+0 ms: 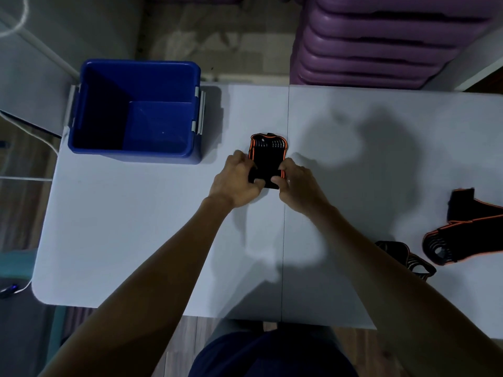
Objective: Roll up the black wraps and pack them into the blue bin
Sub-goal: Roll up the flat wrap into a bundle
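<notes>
Dark blue clothing on the person's lap point(272, 355) fills the bottom edge of the head view, and two bare forearms reach forward from it over a pale grey table point(136, 227). Both hands meet near the table's middle on a black wrap with orange trim point(268, 156), which lies flat with its far end pointing away from the person. Left hand point(236, 180) grips the wrap's near left corner, fingers curled over the edge and thumb pressed on top; right hand point(296, 185) does the same on the near right corner — both are pinching the near end of the wrap, which looks folded or rolled over there.

At the table's far left corner stands the blue bin point(138, 110), open, with grey latches on its sides and nothing visible inside. Two more black wraps lie unrolled at the right edge — one with orange trim point(462, 235) and a darker one point(405, 257) just beside it, nearer the person. Stacked purple plastic stools point(381, 42) stand beyond the table.
</notes>
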Demonstrator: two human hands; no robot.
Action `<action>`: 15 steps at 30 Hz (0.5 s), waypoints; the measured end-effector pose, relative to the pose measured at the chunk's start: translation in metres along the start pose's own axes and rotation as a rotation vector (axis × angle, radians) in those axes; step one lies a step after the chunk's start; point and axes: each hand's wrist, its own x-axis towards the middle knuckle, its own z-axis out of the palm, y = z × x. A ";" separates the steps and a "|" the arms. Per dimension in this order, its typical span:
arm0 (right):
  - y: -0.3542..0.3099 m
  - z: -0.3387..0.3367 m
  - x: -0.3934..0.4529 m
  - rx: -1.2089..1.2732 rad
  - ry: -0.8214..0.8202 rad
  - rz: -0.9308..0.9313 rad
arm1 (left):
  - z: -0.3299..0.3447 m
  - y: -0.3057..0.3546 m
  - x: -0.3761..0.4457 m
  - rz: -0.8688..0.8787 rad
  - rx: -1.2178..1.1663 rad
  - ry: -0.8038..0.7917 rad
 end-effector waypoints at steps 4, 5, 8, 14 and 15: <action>-0.001 0.005 0.006 0.065 0.091 0.041 | -0.003 0.005 0.017 -0.137 -0.105 0.015; 0.000 0.005 0.006 0.093 0.085 0.040 | -0.003 0.006 0.020 -0.172 -0.149 0.038; 0.006 0.006 0.010 0.106 0.066 0.047 | 0.001 0.005 0.030 -0.252 -0.230 0.119; 0.007 0.000 0.032 0.251 0.142 0.199 | 0.005 0.007 0.038 -0.341 -0.284 0.062; 0.007 -0.002 0.036 0.272 0.139 0.216 | 0.005 0.008 0.038 -0.356 -0.301 0.054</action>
